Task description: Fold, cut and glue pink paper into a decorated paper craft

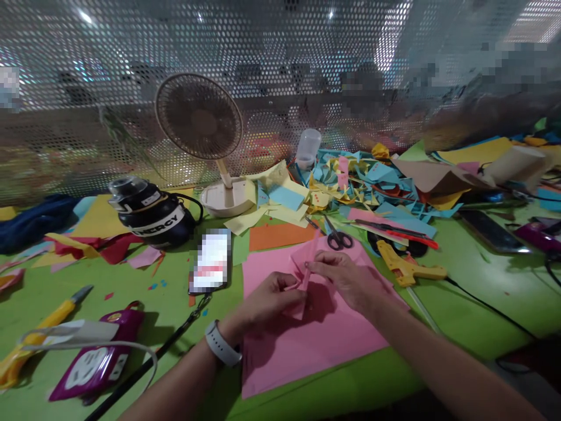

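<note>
Folded pink paper [300,264] is held up between both hands, above a stack of pink sheets [280,356] on the green table. My left hand [274,298], with a pale watch strap at the wrist, pinches the paper's lower left part. The fingertips of my right hand [339,275] close on its right edge. Black-handled scissors [339,238] lie just beyond the stack's far edge, near an orange sheet [280,235].
A phone [210,260], a black bottle [153,213] and a fan [199,117] stand or lie left of the stack. Paper scraps [363,175] pile up behind. On the right are a yellow glue gun [405,266] with a cord and a dark phone [494,231].
</note>
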`<state>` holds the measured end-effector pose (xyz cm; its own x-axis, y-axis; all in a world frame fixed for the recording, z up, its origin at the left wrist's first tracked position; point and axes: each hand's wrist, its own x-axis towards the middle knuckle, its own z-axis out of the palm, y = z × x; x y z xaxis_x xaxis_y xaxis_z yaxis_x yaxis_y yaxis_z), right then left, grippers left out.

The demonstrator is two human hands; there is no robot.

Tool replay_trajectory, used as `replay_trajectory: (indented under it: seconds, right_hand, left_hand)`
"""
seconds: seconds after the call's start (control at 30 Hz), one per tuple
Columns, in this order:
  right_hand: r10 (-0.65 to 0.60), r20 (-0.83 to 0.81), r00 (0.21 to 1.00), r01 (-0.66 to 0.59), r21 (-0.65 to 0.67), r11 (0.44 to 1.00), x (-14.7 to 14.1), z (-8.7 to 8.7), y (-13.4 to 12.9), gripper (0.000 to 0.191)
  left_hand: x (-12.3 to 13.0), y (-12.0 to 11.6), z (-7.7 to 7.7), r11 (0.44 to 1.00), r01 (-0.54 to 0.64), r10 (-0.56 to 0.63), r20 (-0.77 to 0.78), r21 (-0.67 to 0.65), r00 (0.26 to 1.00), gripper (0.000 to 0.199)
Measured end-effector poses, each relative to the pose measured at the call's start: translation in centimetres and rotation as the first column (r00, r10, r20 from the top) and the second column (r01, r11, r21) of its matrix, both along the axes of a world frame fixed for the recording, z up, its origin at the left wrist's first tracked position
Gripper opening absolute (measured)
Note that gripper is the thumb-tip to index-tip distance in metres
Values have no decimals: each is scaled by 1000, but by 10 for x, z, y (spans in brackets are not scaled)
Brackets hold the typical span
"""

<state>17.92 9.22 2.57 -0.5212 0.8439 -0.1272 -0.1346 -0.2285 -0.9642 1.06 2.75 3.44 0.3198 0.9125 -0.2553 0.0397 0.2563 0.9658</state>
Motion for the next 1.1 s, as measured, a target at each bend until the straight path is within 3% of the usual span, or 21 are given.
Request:
replay_trajectory:
  seconds: [0.13, 0.3, 0.43, 0.53, 0.6, 0.67, 0.77, 0.93, 1.0, 1.07, 1.1]
  right_hand:
    - [-151, -16, 988, 149, -91, 985, 6, -2, 10, 23]
    - [-189, 49, 981, 194, -153, 969, 9, 1, 13, 25]
    - [-36, 133, 991, 63, -200, 978, 8, 3, 8, 23]
    - [132, 159, 978, -88, -260, 962, 8, 5, 4, 25]
    - [200, 134, 971, -158, -268, 950, 6, 5, 2, 26]
    - [184, 110, 977, -153, -242, 958, 5, 5, -1, 29]
    - [150, 175, 973, -115, -194, 974, 1, 6, -6, 35]
    - [302, 269, 915, -250, -212, 945, -1, 12, -11, 40]
    - [280, 279, 919, -248, -145, 958, 0, 14, -10, 40]
    - [108, 286, 952, -134, 73, 988, 4, 14, -9, 32]
    - [-8, 278, 960, -57, 226, 972, 6, 14, -8, 26]
  left_hand:
    - [-21, 9, 9, 999, 45, -44, -52, 5, 998, 20]
    - [-43, 18, 7, 991, -136, 136, 17, 12, 991, 18]
    - [-46, 24, 3, 930, -368, 364, 132, 8, 922, 19]
    - [-40, 27, 0, 827, -562, 551, 244, -28, 798, 28]
    - [-33, 27, -3, 777, -625, 611, 340, -82, 715, 36]
    - [-25, 27, -6, 790, -596, 592, 434, -146, 678, 45]
    - [-13, 23, -8, 845, -496, 523, 500, -200, 690, 44]
    - [-12, 20, -5, 806, -542, 586, 456, -238, 670, 27]
    - [-16, 21, -4, 781, -566, 619, 445, -265, 646, 25]
    - [-19, 21, -4, 774, -566, 630, 432, -283, 646, 23]
    - [-20, 21, -4, 781, -556, 622, 428, -284, 655, 22]
